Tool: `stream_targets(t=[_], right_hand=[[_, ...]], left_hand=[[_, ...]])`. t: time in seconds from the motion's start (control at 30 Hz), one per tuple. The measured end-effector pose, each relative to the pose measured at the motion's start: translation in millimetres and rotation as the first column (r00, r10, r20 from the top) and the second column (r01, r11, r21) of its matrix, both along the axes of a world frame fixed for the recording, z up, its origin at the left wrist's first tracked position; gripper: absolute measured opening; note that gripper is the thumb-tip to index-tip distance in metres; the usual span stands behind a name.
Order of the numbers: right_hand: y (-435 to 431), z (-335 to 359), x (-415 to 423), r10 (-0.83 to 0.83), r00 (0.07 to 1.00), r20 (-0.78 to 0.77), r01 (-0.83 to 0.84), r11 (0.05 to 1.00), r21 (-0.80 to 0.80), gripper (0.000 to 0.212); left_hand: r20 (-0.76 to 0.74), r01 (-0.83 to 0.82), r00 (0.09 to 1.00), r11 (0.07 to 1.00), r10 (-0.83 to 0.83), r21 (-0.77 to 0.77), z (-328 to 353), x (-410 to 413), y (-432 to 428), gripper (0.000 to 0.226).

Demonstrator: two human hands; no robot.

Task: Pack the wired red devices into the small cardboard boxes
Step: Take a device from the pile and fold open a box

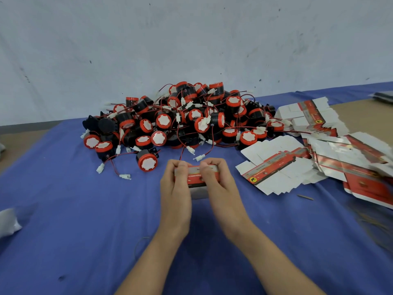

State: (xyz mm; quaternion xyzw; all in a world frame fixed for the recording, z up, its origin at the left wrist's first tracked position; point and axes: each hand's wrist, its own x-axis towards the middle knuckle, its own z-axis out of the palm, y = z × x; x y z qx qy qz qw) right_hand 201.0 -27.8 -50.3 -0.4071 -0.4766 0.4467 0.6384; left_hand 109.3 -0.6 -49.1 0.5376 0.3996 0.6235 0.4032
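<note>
A big heap of round red-and-black devices [180,120] with red wires and white plugs lies against the wall on the blue cloth. In front of it I hold a small red and white cardboard box [196,177] between both hands. My left hand [175,188] grips its left end, fingers curled over the top edge. My right hand [219,184] grips the right end the same way. One loose device [147,160] lies just left of my hands. Whether anything is inside the box is hidden.
Flat unfolded box blanks [274,165] lie fanned out to the right, with more stacks [314,116] behind and at the far right edge [370,167]. A white scrap [8,220] sits at the left edge. The blue cloth [85,231] covers a brown table.
</note>
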Motion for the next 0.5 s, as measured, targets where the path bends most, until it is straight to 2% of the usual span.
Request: stream_targets(t=[0.1,0.2,0.3,0.4,0.5], right_hand=[[6,2,-20,-0.042,0.995,-0.086,0.040,0.999,-0.024,0.010],[10,3,-34,-0.059,0.994,-0.095,0.056,0.998,-0.034,0.014],[6,6,-41,-0.090,0.991,-0.103,0.088,0.996,-0.025,0.017],[-10,6,-41,-0.188,0.977,-0.105,0.186,0.982,-0.036,0.018],[-30,7,-32,-0.284,0.952,-0.112,0.281,0.959,-0.043,0.018]], left_hand=[[0.086,-0.069,0.994,0.997,0.072,-0.034,0,-9,4,0.038],[0.120,-0.142,0.982,0.988,0.148,-0.062,1,-14,4,0.045],[0.149,-0.155,0.975,0.984,0.167,-0.091,4,-19,2,0.038],[0.082,-0.078,0.993,0.996,0.082,-0.053,2,-19,-11,0.035],[-0.012,0.098,0.995,0.995,-0.098,-0.021,-3,-16,-33,0.031]])
